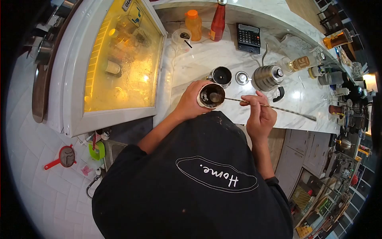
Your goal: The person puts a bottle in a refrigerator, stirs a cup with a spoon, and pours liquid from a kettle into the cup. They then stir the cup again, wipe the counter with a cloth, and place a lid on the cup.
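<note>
My left hand [191, 101] is wrapped round a cup [200, 98] with dark stuff on its inner wall, tilted so that I see into it. In my right hand [260, 114] is a long twisted bar spoon [278, 108], held between thumb and fingers. Its bowl end is inside the cup; the other end points right over the counter. Just beyond the cup stands a mug [221, 77] of dark liquid. Right of the mug lies a round metal lid [242, 78], beside a steel gooseneck kettle [267, 78].
On the marble counter [199, 53] stand an orange bottle [193, 26], a red bottle [218, 22], a clear plastic cup [182, 38] and a calculator [248, 38]. A glass-door fridge [119, 67] is at the left, a sink [114, 153] below it. Jars [298, 63] stand at the right.
</note>
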Tool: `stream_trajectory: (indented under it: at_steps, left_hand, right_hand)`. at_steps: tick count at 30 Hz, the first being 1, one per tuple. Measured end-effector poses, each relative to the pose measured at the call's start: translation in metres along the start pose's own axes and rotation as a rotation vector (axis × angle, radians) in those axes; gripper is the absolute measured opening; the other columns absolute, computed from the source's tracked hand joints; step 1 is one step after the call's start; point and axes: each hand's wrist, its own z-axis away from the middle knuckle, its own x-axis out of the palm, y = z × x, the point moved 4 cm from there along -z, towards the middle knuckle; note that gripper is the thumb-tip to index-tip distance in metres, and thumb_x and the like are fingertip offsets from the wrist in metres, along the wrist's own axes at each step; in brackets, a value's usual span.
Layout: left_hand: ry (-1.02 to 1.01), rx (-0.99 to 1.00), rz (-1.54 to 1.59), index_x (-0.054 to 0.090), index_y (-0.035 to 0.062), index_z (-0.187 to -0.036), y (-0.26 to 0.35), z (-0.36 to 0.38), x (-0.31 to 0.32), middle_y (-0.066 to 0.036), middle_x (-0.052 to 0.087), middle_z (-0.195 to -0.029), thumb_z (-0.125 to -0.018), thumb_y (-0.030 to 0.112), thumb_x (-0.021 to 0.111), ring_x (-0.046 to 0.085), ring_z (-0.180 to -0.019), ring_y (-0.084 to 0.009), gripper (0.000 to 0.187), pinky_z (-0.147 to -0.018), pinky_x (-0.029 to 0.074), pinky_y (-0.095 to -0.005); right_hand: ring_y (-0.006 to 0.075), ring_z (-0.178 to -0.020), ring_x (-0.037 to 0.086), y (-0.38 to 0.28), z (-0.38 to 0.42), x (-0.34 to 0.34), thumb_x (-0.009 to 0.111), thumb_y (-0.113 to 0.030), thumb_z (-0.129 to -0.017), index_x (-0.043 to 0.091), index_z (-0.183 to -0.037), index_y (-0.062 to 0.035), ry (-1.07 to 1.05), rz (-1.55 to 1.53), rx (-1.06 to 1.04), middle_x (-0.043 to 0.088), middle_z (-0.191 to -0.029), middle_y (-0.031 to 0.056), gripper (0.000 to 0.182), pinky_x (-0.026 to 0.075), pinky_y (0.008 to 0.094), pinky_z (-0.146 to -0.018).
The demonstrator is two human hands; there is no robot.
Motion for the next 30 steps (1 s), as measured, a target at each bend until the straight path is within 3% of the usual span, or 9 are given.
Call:
stream_trajectory:
  at_steps: [4, 11, 15, 16, 18, 21, 22, 27, 30]
  left_hand:
    - [0.052, 0.103, 0.024, 0.056, 0.006, -0.133, 0.03, -0.011, -0.005, -0.011, 0.061, -0.128, -0.064, 0.012, 0.097, 0.064, -0.118, -0.027, 0.08, -0.1, 0.052, -0.0359]
    - [0.055, 0.077, 0.034, 0.061, 0.0068, -0.127, 0.049, -0.04, -0.007, -0.01, 0.064, -0.122, -0.062, 0.011, 0.095, 0.065, -0.115, -0.0282, 0.074, -0.098, 0.052, -0.0374]
    - [0.112, 0.131, 0.017, 0.063, 0.0082, -0.125, 0.057, -0.081, -0.012, -0.011, 0.066, -0.119, -0.061, 0.015, 0.094, 0.063, -0.112, -0.0331, 0.072, -0.099, 0.05, -0.041]
    - [0.121, 0.131, -0.001, 0.062, 0.0079, -0.125, 0.057, -0.094, -0.013, -0.011, 0.066, -0.119, -0.061, 0.016, 0.094, 0.063, -0.113, -0.0333, 0.072, -0.099, 0.05, -0.041]
    - [0.144, 0.154, -0.051, 0.061, 0.0074, -0.128, 0.058, -0.12, -0.013, -0.012, 0.066, -0.12, -0.063, 0.019, 0.095, 0.063, -0.114, -0.0336, 0.074, -0.1, 0.05, -0.0406]
    - [0.065, 0.092, -0.009, 0.06, 0.0074, -0.129, 0.042, -0.162, -0.008, -0.013, 0.066, -0.121, -0.063, 0.02, 0.095, 0.064, -0.114, -0.0334, 0.075, -0.101, 0.05, -0.0401]
    - [0.033, 0.102, -0.067, 0.058, 0.0063, -0.135, 0.033, -0.175, -0.005, -0.009, 0.067, -0.125, -0.067, 0.018, 0.095, 0.066, -0.115, -0.0212, 0.079, -0.102, 0.05, -0.0349]
    - [-0.067, 0.007, 0.048, 0.056, 0.0061, -0.136, -0.033, -0.218, 0.025, -0.009, 0.069, -0.124, -0.068, 0.017, 0.095, 0.066, -0.115, -0.0192, 0.08, -0.102, 0.051, -0.0349]
    - [-0.118, -0.075, 0.001, 0.056, 0.0059, -0.135, -0.067, -0.228, 0.041, -0.013, 0.069, -0.125, -0.066, 0.018, 0.094, 0.067, -0.117, -0.0248, 0.08, -0.102, 0.051, -0.0367]
  right_hand:
    - [0.0194, -0.078, 0.072, 0.004, -0.01, -0.001, 0.062, -0.01, -0.102, 0.076, -0.096, -0.0036, -0.1, 0.022, -0.009, 0.076, -0.078, 0.0053, 0.017, 0.045, 0.0473, -0.106]
    - [0.0205, -0.077, 0.071, 0.011, -0.05, -0.018, 0.059, -0.014, -0.104, 0.076, -0.094, -0.0015, -0.126, 0.009, 0.006, 0.077, -0.079, 0.0059, 0.023, 0.046, 0.0456, -0.106]
    - [0.0191, -0.078, 0.072, 0.014, -0.094, -0.027, 0.059, -0.016, -0.105, 0.074, -0.092, 0.0018, -0.08, -0.014, 0.039, 0.076, -0.078, 0.0093, 0.026, 0.054, 0.035, -0.088]
    - [0.0167, -0.078, 0.072, 0.006, -0.107, -0.03, 0.059, -0.018, -0.106, 0.073, -0.093, 0.0037, -0.113, -0.015, 0.076, 0.076, -0.078, 0.011, 0.029, 0.054, 0.0292, -0.075]
    - [0.0157, -0.077, 0.073, 0.013, -0.136, -0.032, 0.058, -0.02, -0.107, 0.072, -0.096, 0.0044, -0.161, -0.042, 0.025, 0.075, -0.079, 0.0113, 0.03, 0.053, 0.0279, -0.073]
    - [0.016, -0.083, 0.072, 0.029, -0.178, -0.033, 0.055, -0.023, -0.109, 0.071, -0.1, 0.0052, -0.272, -0.109, 0.029, 0.075, -0.084, 0.0109, 0.033, 0.053, 0.0292, -0.078]
    - [0.0163, -0.085, 0.072, 0.038, -0.191, -0.033, 0.054, -0.023, -0.109, 0.071, -0.101, 0.0052, -0.311, -0.117, 0.031, 0.075, -0.085, 0.0109, 0.034, 0.053, 0.0297, -0.079]
    - [0.0131, -0.09, 0.068, 0.096, -0.24, -0.022, 0.051, -0.023, -0.11, 0.07, -0.107, 0.0032, -0.51, 0.021, 0.127, 0.076, -0.091, 0.008, 0.032, 0.048, 0.0281, -0.089]
    - [0.0214, -0.084, 0.072, 0.129, -0.259, -0.002, 0.053, -0.024, -0.107, 0.069, -0.103, 0.0046, -0.567, 0.138, 0.145, 0.075, -0.089, 0.0133, 0.033, 0.053, 0.034, -0.08]
